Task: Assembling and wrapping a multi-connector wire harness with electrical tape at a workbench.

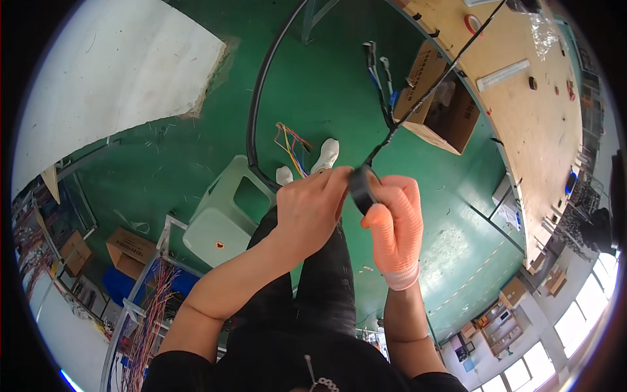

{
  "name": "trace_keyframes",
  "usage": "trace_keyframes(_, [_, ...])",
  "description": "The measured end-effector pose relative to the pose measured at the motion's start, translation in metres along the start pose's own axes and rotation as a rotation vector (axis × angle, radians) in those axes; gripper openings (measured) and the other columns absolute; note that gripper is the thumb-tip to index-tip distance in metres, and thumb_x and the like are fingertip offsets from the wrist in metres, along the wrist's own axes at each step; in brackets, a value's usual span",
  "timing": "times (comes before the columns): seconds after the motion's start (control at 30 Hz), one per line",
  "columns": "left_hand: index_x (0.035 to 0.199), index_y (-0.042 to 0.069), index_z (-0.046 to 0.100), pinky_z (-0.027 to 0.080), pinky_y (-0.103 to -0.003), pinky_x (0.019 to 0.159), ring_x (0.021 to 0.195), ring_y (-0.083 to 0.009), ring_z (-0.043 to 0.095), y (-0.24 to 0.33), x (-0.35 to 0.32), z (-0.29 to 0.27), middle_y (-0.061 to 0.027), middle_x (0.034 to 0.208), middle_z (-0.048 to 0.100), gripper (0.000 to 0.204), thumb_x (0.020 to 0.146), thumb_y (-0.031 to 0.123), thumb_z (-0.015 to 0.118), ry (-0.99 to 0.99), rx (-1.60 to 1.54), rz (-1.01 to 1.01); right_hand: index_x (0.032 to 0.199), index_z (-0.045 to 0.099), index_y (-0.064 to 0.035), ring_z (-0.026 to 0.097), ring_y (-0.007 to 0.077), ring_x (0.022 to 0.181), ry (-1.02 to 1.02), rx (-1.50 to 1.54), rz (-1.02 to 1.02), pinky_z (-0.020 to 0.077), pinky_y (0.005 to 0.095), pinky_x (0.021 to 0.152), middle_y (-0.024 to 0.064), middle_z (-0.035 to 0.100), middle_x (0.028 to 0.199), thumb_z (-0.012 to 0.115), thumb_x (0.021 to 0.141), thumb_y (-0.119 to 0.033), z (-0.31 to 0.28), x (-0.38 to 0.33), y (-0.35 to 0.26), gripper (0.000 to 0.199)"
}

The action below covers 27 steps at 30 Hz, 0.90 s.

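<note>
A roll of black tape (362,189) sits pinched between both hands at chest height, pressed against a thin black wire bundle (418,104) whose long axis climbs from the hands up and to the right, toward the wooden bench (522,111). The bare left hand (308,212) is curled closed, its fingertips on the bundle just left of the roll; the right hand (394,225), in a knitted orange glove, is closed around the roll from the right and below, so it is the nearer of the two to the tape. The bundle looks matte and stiff, with loose connector leads (379,72) branching off higher up. Below the hands lie a green painted floor (196,150), a pale green plastic stool (225,219), an open cardboard box (441,98), and a thick black cable (258,91) curving upward.
</note>
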<state>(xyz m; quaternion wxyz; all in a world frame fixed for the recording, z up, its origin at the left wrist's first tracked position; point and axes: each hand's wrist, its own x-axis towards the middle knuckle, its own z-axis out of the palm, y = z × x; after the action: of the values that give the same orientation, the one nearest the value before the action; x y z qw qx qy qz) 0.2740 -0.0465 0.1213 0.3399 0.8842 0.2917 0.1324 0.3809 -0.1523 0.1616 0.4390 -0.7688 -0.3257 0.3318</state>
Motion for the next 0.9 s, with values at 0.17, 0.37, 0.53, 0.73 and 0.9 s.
trace_keyframes(0.17, [0.085,0.007,0.055,0.043,-0.034,0.047,0.057,-0.0208,0.059,0.002,0.0,0.009,-0.0031,0.062,0.055,0.011,0.081,0.009,0.065,-0.027,-0.005,0.018,0.122,0.041,0.0025,0.053,0.0141,0.086,-0.015,0.584,0.28,0.0459,0.0281,0.076,0.0085,0.05,0.101,0.067,0.085,-0.013,0.007,0.038,0.019,0.047])
trace_keyframes(0.37, [0.082,0.007,0.056,0.042,-0.033,0.046,0.056,-0.0203,0.059,0.002,0.002,0.015,-0.0025,0.062,0.055,0.011,0.08,0.011,0.067,0.005,-0.04,0.051,0.114,0.051,0.0002,0.048,0.0146,0.102,-0.001,0.578,0.153,0.0415,0.0289,0.086,0.009,0.052,0.109,0.065,0.085,-0.017,0.032,0.058,0.042,0.036])
trace_keyframes(0.53, [0.082,0.007,0.056,0.042,-0.032,0.046,0.056,-0.02,0.058,-0.004,0.003,0.013,-0.0026,0.061,0.054,0.011,0.08,0.01,0.066,0.048,-0.024,0.04,0.084,0.059,0.003,0.051,0.0193,0.084,-0.14,0.102,-0.055,0.0425,0.0264,0.074,0.0128,0.056,0.1,0.05,0.091,-0.017,0.002,0.029,0.053,0.023])
trace_keyframes(0.73, [0.082,0.008,0.055,0.042,-0.033,0.046,0.059,-0.0194,0.059,-0.002,-0.002,0.013,-0.003,0.065,0.055,0.01,0.079,0.009,0.065,0.013,-0.022,0.061,0.096,0.063,-0.0016,0.052,0.0297,0.066,-0.309,-0.152,0.068,0.0458,0.0327,0.062,0.0136,0.054,0.082,0.063,0.088,-0.029,-0.03,0.015,0.0,0.029])
trace_keyframes(0.9, [0.078,0.009,0.055,0.042,-0.033,0.046,0.057,-0.0186,0.059,0.003,-0.005,0.009,-0.0029,0.064,0.056,0.013,0.08,0.013,0.067,0.001,-0.024,0.055,0.099,0.061,-0.001,0.05,0.0165,0.061,0.072,-0.078,0.236,0.0444,0.0271,0.059,0.005,0.051,0.072,0.073,0.081,-0.014,0.002,0.034,-0.019,0.025])
